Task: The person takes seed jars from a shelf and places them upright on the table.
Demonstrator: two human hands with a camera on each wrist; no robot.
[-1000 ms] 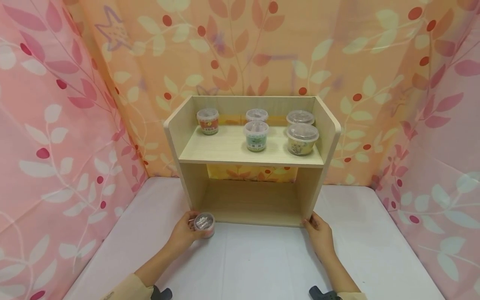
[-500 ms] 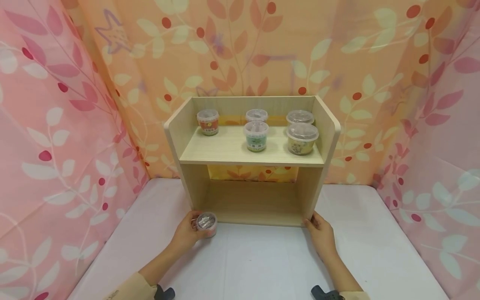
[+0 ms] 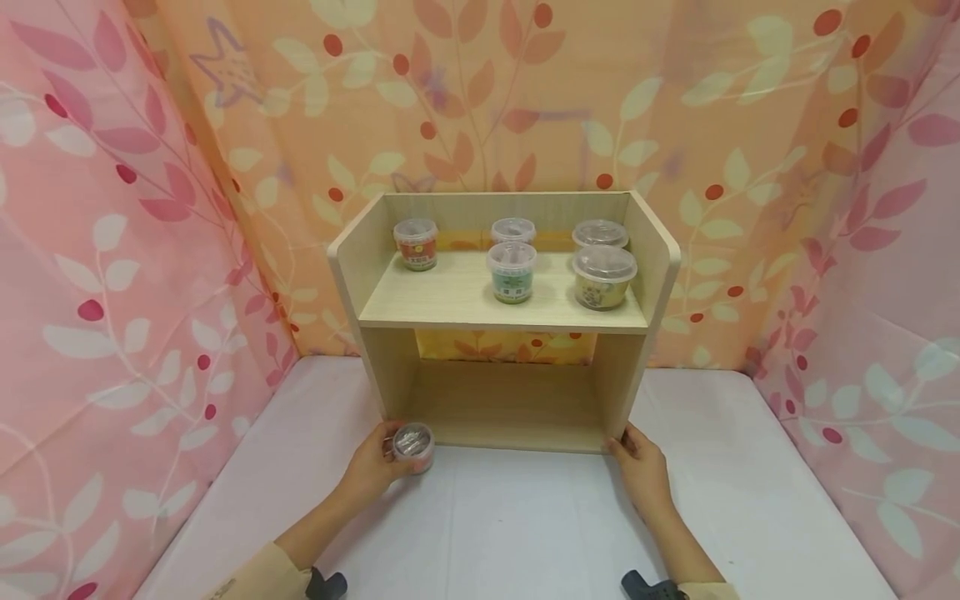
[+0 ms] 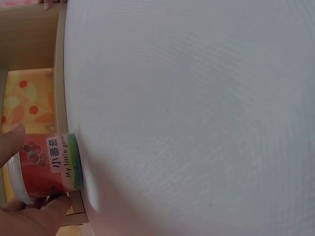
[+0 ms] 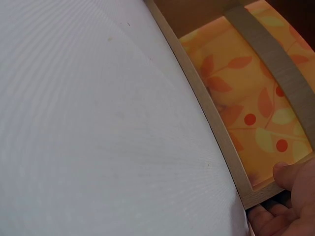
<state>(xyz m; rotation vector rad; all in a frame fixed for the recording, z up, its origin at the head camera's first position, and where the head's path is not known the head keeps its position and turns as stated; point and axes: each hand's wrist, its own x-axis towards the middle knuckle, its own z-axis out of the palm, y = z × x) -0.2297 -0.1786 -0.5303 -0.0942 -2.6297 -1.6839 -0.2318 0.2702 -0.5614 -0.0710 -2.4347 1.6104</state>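
- Little has changed over the last second: in the head view, the tomato-labelled cup point(image 3: 413, 448) and both hands are seen very slightly further right, partly perhaps through a shift of the camera.
- The cup is pinched between thumb and fingers of the left hand point(image 3: 372, 460), just beside the near left lower corner of the wooden shelf point(image 3: 480, 312); whether the shelf is also gripped by those fingers cannot be told.
- The near right lower corner of the shelf is pinched by the right hand point(image 3: 643, 473), the thumb being laid on the inner side.
- On the upper board, nothing has been moved: the red cup point(image 3: 417, 252) is left at far left, the green-labelled cup point(image 3: 513, 283) in the middle with another behind, the yellow bowl point(image 3: 603, 288) at right with another behind.
- From this, the work is judged to be paused or steadied, the cup not yet placed on the shelf.
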